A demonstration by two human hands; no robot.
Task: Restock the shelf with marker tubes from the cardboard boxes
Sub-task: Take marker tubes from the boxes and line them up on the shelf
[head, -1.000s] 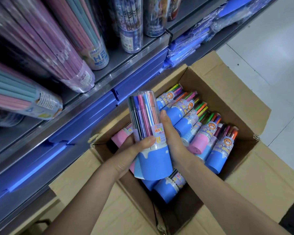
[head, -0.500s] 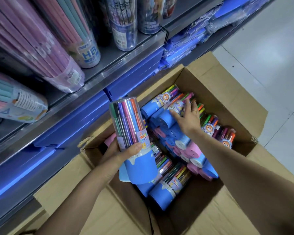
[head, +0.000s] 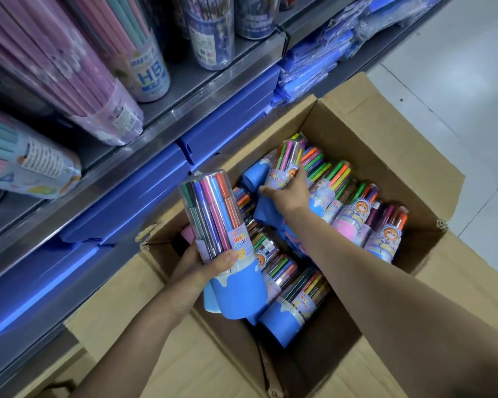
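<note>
Marker tube [head: 223, 239] gripped upright in left hand [head: 204, 264] above cardboard box [head: 385, 145]; right hand [head: 285, 193] clasping second tube [head: 285, 165] inside box. Picking step; next, lift clear, carry to shelf [head: 161, 122].

- A grey metal shelf unit [head: 202, 90] runs diagonally across the upper left.
- Its lower tier has glossy blue fronts [head: 133, 202] catching light.
- Right of the unit lies a pale tiled floor [head: 457, 90] with thin dark grout lines, evenly lit.

Matt brown cardboard box [head: 385, 145], glossy clear plastic marker tubes [head: 213, 214], smooth grey metal shelf [head: 161, 130]
</note>
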